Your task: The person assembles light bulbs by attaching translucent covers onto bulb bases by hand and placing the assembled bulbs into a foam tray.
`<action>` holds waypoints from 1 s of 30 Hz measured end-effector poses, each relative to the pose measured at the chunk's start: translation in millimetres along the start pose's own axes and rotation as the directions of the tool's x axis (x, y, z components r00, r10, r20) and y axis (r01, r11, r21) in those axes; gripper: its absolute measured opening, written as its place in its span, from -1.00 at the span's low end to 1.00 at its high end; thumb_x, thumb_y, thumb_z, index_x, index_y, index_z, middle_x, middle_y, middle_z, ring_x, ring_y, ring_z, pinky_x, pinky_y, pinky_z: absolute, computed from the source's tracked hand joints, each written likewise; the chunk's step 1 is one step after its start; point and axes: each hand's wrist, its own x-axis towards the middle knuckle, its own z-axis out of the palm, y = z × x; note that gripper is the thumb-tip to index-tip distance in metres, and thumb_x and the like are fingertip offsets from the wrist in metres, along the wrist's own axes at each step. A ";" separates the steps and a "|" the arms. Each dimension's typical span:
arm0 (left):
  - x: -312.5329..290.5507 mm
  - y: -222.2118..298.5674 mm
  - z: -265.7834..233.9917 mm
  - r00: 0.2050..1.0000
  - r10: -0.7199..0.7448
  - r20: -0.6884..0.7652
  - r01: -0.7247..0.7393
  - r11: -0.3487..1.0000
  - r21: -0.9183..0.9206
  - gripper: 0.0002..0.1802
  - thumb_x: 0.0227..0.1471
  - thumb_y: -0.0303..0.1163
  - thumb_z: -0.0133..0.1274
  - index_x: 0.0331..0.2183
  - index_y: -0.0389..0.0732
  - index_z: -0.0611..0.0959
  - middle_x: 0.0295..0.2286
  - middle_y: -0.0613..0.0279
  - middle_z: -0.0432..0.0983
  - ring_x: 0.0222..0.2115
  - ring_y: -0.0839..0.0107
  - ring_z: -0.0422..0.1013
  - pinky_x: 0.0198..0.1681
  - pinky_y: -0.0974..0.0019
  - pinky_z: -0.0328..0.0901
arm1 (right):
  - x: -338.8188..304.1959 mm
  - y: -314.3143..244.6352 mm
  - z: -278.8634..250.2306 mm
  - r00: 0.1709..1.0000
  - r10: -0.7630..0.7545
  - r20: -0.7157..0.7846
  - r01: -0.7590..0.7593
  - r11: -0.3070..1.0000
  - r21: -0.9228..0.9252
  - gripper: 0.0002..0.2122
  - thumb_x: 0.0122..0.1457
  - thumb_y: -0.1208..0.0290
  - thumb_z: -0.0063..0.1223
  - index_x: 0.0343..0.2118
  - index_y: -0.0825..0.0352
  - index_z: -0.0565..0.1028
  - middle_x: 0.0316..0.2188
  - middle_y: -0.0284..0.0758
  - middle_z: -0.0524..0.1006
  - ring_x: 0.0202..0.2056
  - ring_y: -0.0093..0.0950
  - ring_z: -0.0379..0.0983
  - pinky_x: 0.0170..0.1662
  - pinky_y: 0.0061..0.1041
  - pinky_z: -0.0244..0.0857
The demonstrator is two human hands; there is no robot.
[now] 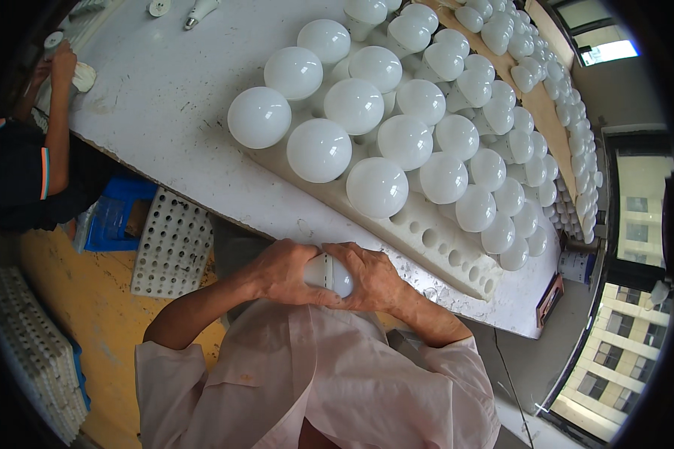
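Observation:
Close to my body, at the table's near edge, both hands are closed round one white light bulb (340, 278). My left hand (283, 271) wraps the bulb's left part. My right hand (370, 278) presses against its rounded right side. A thin dark broken line shows across the bulb between my thumbs and fingers. The bulb lies tilted sideways, and its ends are partly hidden by my palms. Just beyond my hands, many round white bulbs (377, 187) stand dome-up in rows on a white foam tray (445, 253) with holes.
More bulbs stand farther right beside a brown board (541, 105). A loose bulb (201, 12) lies on the white table (180, 97). At left, a co-worker's hand (64, 63) holds a white part. Perforated foam trays (174, 243) and a blue crate (116, 217) sit below the table's edge.

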 end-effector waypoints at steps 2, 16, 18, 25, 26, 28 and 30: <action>0.0 -3.0 1.5 0.998 -0.051 0.048 0.048 0.997 0.056 -0.27 -0.30 0.03 0.29 -0.28 -0.46 0.55 -0.39 -0.12 0.54 -0.34 0.10 0.52 -0.24 0.21 0.38 | 2.0 3.7 4.5 0.994 -0.065 -0.086 0.067 0.998 0.020 -0.31 -0.19 0.18 0.35 0.00 0.39 0.30 -0.18 -0.13 0.43 -0.24 -0.19 0.48 -0.20 -0.32 0.42; 5.6 24.4 4.8 0.963 -0.167 0.210 0.164 0.986 0.036 -0.34 -0.27 0.02 0.21 -0.33 -0.43 0.55 -0.50 -0.04 0.54 -0.47 0.13 0.53 -0.36 0.25 0.43 | 5.6 7.1 23.5 0.795 -0.353 -0.493 0.519 0.816 0.253 -0.64 -0.29 0.51 0.21 -0.29 0.32 0.51 -0.28 -0.27 0.44 -0.28 -0.28 0.37 -0.23 -0.35 0.32; 4.5 25.7 9.6 0.966 -0.182 0.186 0.173 0.983 0.062 -0.36 -0.30 0.01 0.21 -0.36 -0.43 0.56 -0.51 -0.03 0.55 -0.49 0.16 0.54 -0.40 0.27 0.44 | 2.9 4.2 23.8 0.786 -0.361 -0.502 0.520 0.825 0.220 -0.68 -0.30 0.53 0.19 -0.35 0.29 0.53 -0.30 -0.31 0.44 -0.30 -0.30 0.37 -0.27 -0.38 0.32; 10.4 27.2 19.8 0.987 -0.123 0.103 0.117 0.991 0.070 -0.38 -0.33 -0.01 0.20 -0.41 -0.45 0.56 -0.55 -0.04 0.53 -0.52 0.18 0.54 -0.43 0.25 0.44 | -3.6 7.1 18.4 0.786 -0.352 -0.508 0.498 0.847 0.183 -0.70 -0.34 0.55 0.16 -0.39 0.26 0.52 -0.33 -0.33 0.45 -0.34 -0.33 0.36 -0.31 -0.42 0.31; 10.9 25.8 21.4 0.992 -0.097 0.084 0.092 0.994 0.063 -0.39 -0.34 -0.02 0.20 -0.43 -0.45 0.56 -0.56 -0.04 0.53 -0.53 0.18 0.53 -0.44 0.25 0.44 | -3.5 7.4 18.1 0.783 -0.352 -0.512 0.500 0.847 0.182 -0.70 -0.35 0.55 0.15 -0.40 0.26 0.52 -0.34 -0.33 0.45 -0.35 -0.34 0.35 -0.32 -0.43 0.30; 12.3 24.2 22.8 0.996 -0.067 0.061 0.064 0.996 0.056 -0.39 -0.34 -0.02 0.20 -0.44 -0.45 0.56 -0.57 -0.04 0.53 -0.54 0.18 0.53 -0.44 0.24 0.44 | -3.7 8.0 18.2 0.780 -0.356 -0.515 0.503 0.846 0.178 -0.70 -0.35 0.56 0.15 -0.41 0.26 0.51 -0.34 -0.33 0.45 -0.36 -0.34 0.35 -0.33 -0.44 0.29; 13.3 22.6 23.6 0.992 -0.094 0.083 0.088 0.993 0.075 -0.41 -0.34 -0.03 0.19 -0.45 -0.44 0.57 -0.58 -0.04 0.52 -0.56 0.18 0.52 -0.46 0.24 0.43 | -4.5 9.1 19.0 0.785 -0.347 -0.513 0.494 0.851 0.180 -0.70 -0.35 0.57 0.14 -0.42 0.26 0.50 -0.35 -0.33 0.45 -0.36 -0.34 0.34 -0.33 -0.44 0.29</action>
